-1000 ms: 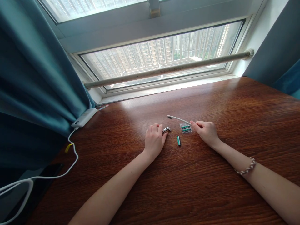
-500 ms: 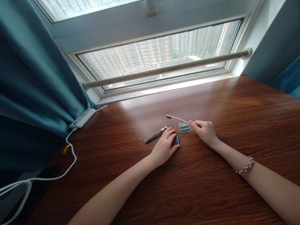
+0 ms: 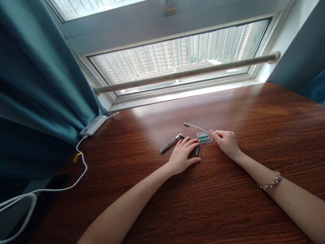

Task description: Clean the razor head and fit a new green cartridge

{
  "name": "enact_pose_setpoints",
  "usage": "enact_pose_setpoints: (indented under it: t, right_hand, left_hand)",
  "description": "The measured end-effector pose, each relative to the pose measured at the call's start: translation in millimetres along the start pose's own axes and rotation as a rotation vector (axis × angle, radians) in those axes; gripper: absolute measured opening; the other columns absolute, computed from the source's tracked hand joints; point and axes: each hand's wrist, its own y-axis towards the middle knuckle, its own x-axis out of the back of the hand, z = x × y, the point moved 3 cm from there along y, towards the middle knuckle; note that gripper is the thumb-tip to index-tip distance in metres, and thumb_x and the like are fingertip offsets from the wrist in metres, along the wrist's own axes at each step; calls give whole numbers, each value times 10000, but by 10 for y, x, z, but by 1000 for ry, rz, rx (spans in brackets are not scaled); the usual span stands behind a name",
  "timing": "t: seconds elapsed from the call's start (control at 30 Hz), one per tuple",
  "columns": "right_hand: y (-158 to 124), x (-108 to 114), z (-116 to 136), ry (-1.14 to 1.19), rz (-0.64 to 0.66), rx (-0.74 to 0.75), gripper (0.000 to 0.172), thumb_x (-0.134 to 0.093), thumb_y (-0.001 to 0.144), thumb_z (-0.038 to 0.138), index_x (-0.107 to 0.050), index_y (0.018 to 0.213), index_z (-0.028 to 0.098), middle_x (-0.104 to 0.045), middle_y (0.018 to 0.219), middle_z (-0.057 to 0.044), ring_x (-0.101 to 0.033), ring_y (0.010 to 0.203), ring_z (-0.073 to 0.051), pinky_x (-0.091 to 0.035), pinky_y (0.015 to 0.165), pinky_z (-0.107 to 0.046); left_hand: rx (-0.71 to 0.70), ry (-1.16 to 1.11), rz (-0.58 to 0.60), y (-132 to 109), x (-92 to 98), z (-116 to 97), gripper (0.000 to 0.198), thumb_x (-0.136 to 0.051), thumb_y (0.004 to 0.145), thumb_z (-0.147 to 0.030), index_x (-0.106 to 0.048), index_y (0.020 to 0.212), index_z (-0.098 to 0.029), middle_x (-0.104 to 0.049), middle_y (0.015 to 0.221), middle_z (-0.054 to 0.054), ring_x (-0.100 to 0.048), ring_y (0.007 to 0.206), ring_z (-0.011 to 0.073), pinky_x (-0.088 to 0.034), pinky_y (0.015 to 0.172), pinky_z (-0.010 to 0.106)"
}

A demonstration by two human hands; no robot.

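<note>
My left hand (image 3: 183,155) lies on the wooden table (image 3: 203,196) with its fingers stretched out, the tips touching a loose green razor cartridge (image 3: 197,150). A silver razor handle (image 3: 171,143) rests on the table just left of those fingers, free of the hand. My right hand (image 3: 227,142) pinches the end of a thin white toothbrush (image 3: 196,127), whose bristled head points left and hovers a little above the table. A clear case with two green cartridges (image 3: 203,138) sits under the brush, between the two hands.
A white power bank (image 3: 93,125) lies at the table's back left corner, with a white cable (image 3: 80,166) trailing off the left edge. Teal curtains (image 3: 38,84) hang at the left. A window with a horizontal rail (image 3: 188,72) runs behind the table.
My left hand let go of the razor handle, left it lying on the table, and slid right onto the loose cartridge. My right hand kept holding the toothbrush in place.
</note>
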Motion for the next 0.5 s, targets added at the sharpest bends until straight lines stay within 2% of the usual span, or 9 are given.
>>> enact_pose_setpoints:
  t: [0.1, 0.2, 0.3, 0.37, 0.5]
  right_hand:
    - [-3, -2, 3, 6, 0, -2, 492, -418, 825, 483, -532, 464, 169, -403, 398, 29, -404, 427, -96, -279, 511, -234]
    - [0, -5, -1, 26, 9, -9, 488, -427, 823, 477, -525, 458, 167, -391, 400, 32, -400, 432, -95, -279, 515, -234]
    - [12, 9, 1, 95, 40, -7, 476, -438, 822, 467, -510, 461, 165, -385, 418, 35, -396, 445, -94, -284, 525, -232]
    - [23, 26, 11, 191, 109, 17, 469, -440, 823, 457, -486, 460, 164, -377, 433, 37, -381, 449, -90, -284, 519, -231]
    - [37, 78, 24, 302, 216, 100, 454, -462, 814, 433, -425, 449, 165, -307, 442, 42, -304, 438, -80, -237, 467, -235]
  left_hand:
    - [11, -46, -8, 8, 2, -3, 402, -591, 723, -420, -525, 1105, -314, -434, 1314, -2, -221, 1296, 258, -135, 1051, 500]
    - [23, -160, -63, 1, 14, 12, 381, -669, 657, -380, -571, 1006, -262, -512, 1225, 30, -298, 1256, 265, -169, 1047, 475]
    - [91, -399, -202, -21, 53, 59, 412, -721, 603, -334, -575, 966, -205, -566, 1117, 67, -429, 1152, 256, -274, 1011, 424]
    - [145, -620, -286, -35, 77, 104, 417, -724, 603, -306, -562, 968, -185, -574, 1081, 73, -496, 1074, 234, -340, 969, 392]
    - [223, -943, -361, -36, 105, 193, 422, -743, 578, -237, -537, 939, -163, -578, 1063, 76, -542, 1005, 204, -403, 917, 368]
